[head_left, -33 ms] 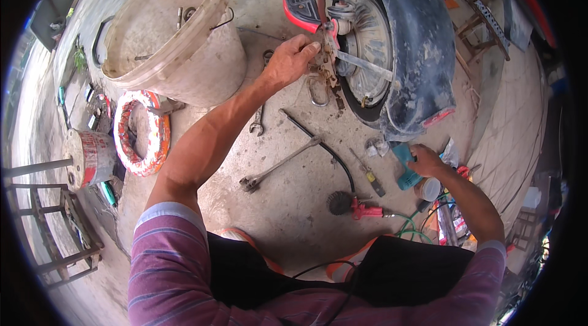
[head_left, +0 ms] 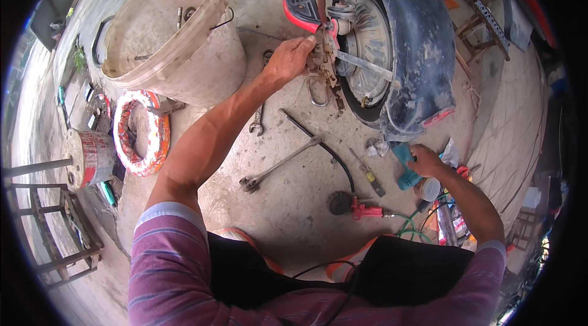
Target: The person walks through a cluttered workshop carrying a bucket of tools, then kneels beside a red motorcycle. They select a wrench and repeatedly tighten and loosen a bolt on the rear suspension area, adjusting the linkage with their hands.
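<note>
Chain (head_left: 324, 66), rusty, hangs beside the scooter's rear wheel (head_left: 367, 50), upper centre; my left hand (head_left: 288, 59) has its fingers pinched shut on it. Left of that: big pale bucket (head_left: 184, 44), red-and-white coil (head_left: 141, 133), a small can with a red label (head_left: 92, 157). Right hand (head_left: 425, 161) curled round a teal power tool (head_left: 404, 164). Risk, I judge: greasy links slipping or nipping fingertips against the sprocket; cable underfoot could snag
</note>
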The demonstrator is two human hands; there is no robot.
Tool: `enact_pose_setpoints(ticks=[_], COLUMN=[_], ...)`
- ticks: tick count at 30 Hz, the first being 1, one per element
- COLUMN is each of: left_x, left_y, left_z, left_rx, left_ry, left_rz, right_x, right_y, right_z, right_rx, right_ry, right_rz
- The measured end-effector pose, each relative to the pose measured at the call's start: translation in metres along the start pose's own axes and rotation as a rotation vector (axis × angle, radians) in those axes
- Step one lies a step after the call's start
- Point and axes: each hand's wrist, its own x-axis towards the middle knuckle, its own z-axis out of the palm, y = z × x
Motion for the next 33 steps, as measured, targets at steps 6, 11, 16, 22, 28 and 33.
enact_pose_setpoints(ticks=[6, 11, 16, 22, 28, 33], left_x=[-0.003, -0.003, -0.003, -0.003, -0.001, -0.007], left_y=[0.000, 0.019, -0.001, 0.010, 0.011, 0.011], left_z=[0.003, -0.002, 0.003, 0.005, -0.001, 0.008], left_rx=[-0.081, -0.094, 0.073, -0.112, -0.099, -0.109], left_ry=[0.008, -0.151, 0.048, -0.008, -0.066, 0.049], left_rz=[0.044, -0.257, 0.107, -0.102, -0.079, -0.055], right_x=[-0.001, -0.006, -0.001, -0.003, -0.002, -0.001], right_y=[-0.002, -0.001, -0.009, -0.004, -0.006, -0.005], right_z=[0.000, -0.002, -0.005, -0.003, -0.004, -0.003], right_rx=[0.006, -0.001, 0.000, 0.009, -0.017, -0.013], right_ry=[0.015, -0.011, -0.013, -0.010, -0.015, -0.002], right_rz=[0.005, 0.034, 0.017, 0.037, 0.027, 0.028])
